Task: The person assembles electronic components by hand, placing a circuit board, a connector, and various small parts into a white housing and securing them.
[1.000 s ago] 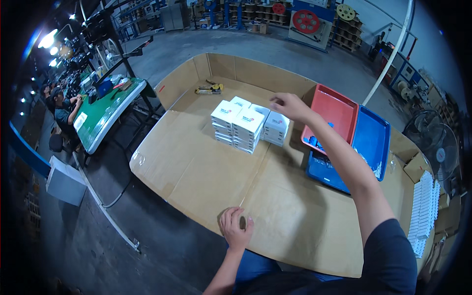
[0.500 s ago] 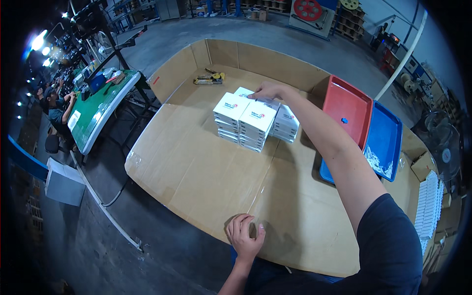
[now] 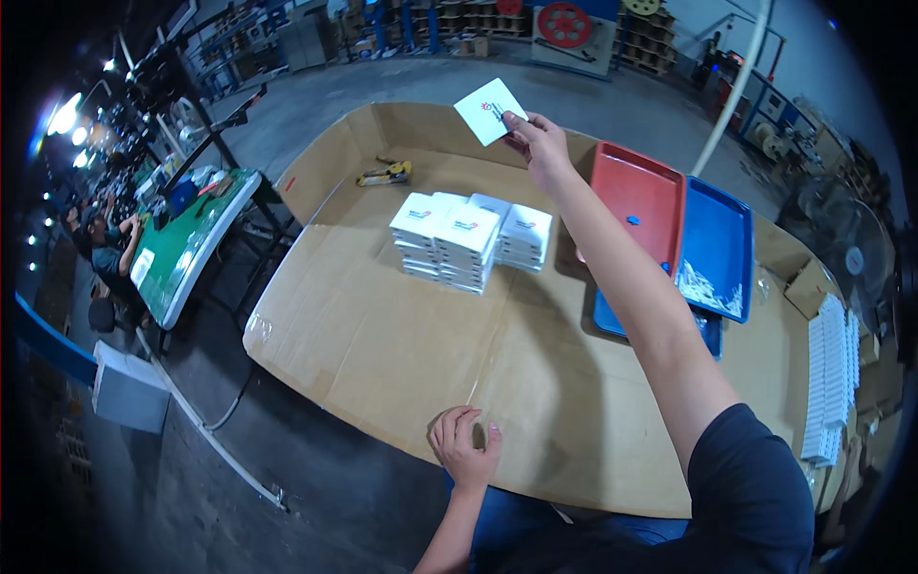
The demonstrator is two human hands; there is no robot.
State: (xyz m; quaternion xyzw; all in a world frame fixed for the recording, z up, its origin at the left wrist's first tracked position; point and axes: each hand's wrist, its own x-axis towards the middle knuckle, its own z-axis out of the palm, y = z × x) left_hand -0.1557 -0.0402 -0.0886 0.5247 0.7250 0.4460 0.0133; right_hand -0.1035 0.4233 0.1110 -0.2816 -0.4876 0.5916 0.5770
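My right hand (image 3: 538, 148) is raised above the far side of the cardboard-covered table (image 3: 402, 325), thumb and fingers closed on the edge of a flat white square box (image 3: 491, 111). Its printed face with a small red mark shows; the fingertips behind it are hidden. Below it, several stacks of similar white boxes (image 3: 466, 230) stand close together on the cardboard. My left hand (image 3: 466, 448) rests by the near edge, fingers loosely curled and thumb apart, with nothing in it.
Yellow-handled tools (image 3: 385, 173) lie at the back left. To the right are a red tray (image 3: 639, 191) and a blue tray (image 3: 722, 225) holding small white pieces. Rows of white items (image 3: 830, 383) line the far right. A person works at a green table (image 3: 206, 225) on the left.
My right hand has lifted a white box off the stacks and raised it up and away. The left hand stays by the near edge. The view has shifted slightly.
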